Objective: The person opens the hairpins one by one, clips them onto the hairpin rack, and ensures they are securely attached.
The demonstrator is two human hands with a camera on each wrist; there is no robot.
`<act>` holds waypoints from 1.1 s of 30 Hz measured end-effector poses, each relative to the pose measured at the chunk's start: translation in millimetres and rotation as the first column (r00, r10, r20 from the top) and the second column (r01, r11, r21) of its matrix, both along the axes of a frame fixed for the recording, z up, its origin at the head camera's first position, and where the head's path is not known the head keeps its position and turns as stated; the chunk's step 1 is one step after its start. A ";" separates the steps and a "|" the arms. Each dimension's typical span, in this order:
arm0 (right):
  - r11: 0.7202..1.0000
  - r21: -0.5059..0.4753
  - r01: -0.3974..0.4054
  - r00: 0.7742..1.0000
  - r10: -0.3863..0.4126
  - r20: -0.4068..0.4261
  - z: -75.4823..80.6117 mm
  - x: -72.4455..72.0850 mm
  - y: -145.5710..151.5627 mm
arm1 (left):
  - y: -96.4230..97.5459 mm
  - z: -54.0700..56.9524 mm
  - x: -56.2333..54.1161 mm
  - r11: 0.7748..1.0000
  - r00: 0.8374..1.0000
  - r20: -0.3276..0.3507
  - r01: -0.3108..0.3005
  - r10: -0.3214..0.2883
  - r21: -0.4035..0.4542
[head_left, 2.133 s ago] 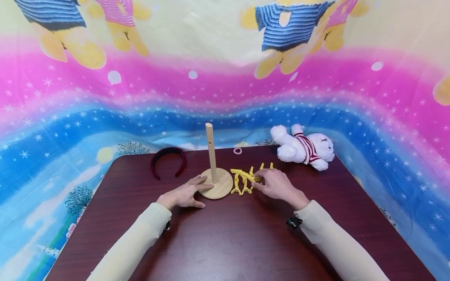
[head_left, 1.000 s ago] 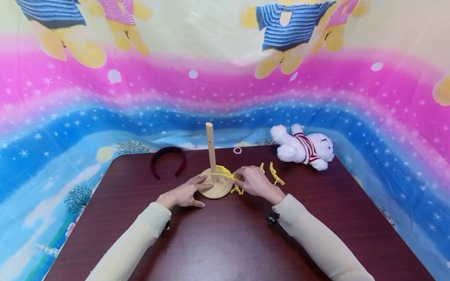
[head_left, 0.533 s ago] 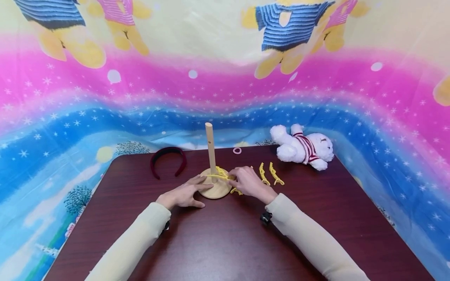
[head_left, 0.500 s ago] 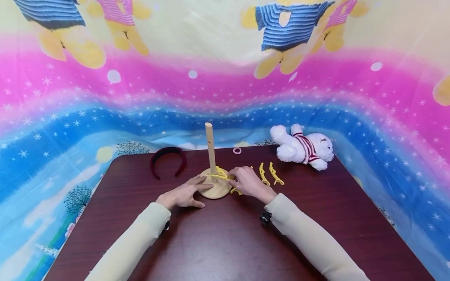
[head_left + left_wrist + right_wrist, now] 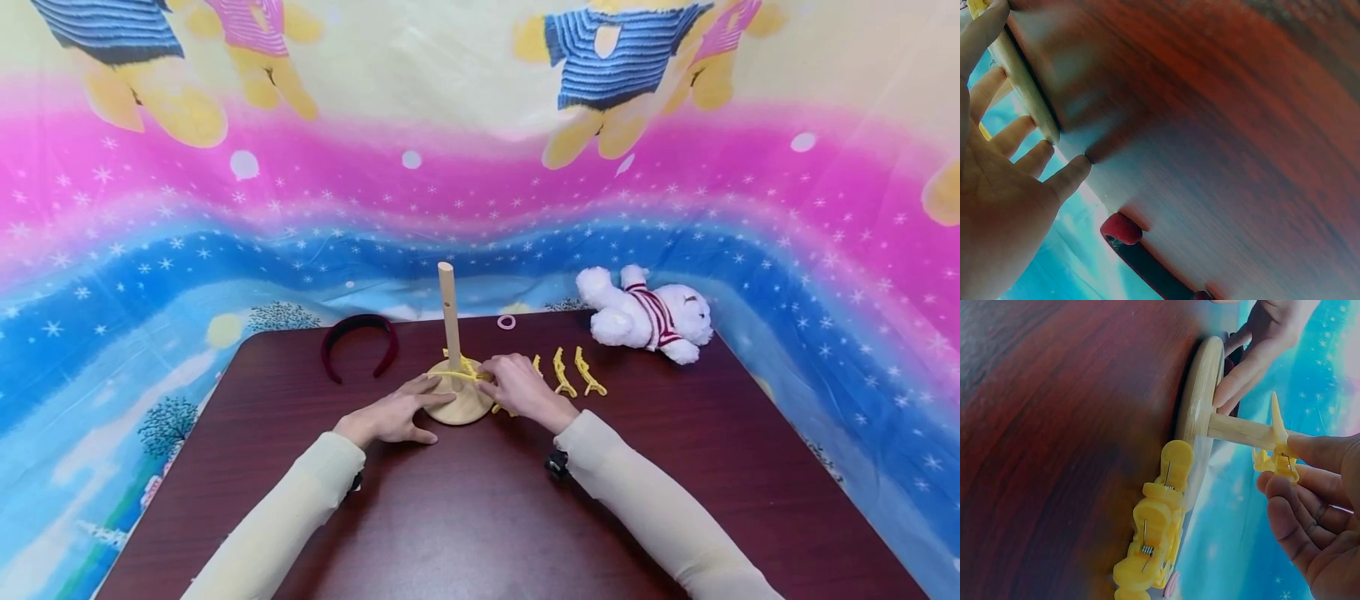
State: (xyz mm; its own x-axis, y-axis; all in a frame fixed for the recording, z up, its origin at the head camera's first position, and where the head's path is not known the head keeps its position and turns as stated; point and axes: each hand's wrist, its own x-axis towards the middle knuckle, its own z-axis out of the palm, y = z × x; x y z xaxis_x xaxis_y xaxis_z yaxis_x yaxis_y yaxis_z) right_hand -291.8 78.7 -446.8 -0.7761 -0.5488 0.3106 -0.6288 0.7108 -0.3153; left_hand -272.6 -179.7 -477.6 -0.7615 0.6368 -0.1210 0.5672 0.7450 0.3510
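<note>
My right hand (image 5: 522,389) pinches a yellow hair clip (image 5: 1285,464) between thumb and fingers. Spread apart, the clip's two arms pass on either side of a wooden post (image 5: 450,325), low down near its foot. The post rises upright from a round wooden base (image 5: 467,412). Across the left part of that base my left hand (image 5: 390,414) rests with its fingers spread and straight. More yellow hair clips (image 5: 1152,519) lie in a row on the table to the right, some hidden behind my right hand in the head view.
On the dark wood table (image 5: 480,508), a dark red headband (image 5: 360,320) lies at the back left. A pink ring (image 5: 500,322) sits behind the post. At the back right a white teddy bear (image 5: 651,321) in a striped top lies on its side. A printed curtain (image 5: 480,200) hangs behind.
My right hand has picked a hair clip out of the row and carried it left, from beside the base to around the post. My left hand has stayed on the base.
</note>
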 end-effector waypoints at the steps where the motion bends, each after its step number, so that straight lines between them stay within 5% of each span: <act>1: 1.000 0.000 0.001 1.000 -0.001 0.001 -0.3 -0.2 -0.8 | 0.1 0.0 0.0 1.000 1.000 -0.002 0.000 0.000 -0.002; 33: 1.000 0.018 0.017 0.999 -0.018 0.041 -2.1 -3.5 -2.0 | 0.2 1.7 -0.9 0.999 0.999 0.020 -0.033 0.034 -0.018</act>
State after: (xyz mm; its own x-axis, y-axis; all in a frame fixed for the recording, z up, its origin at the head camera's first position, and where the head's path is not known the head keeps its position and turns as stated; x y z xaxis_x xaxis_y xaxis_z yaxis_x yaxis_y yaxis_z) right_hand -295.3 76.7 -448.9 -0.7973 -0.5405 0.2686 -0.6033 0.7272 -0.3275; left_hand -273.6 -179.5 -475.8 -0.7796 0.6085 -0.1479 0.5346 0.7697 0.3490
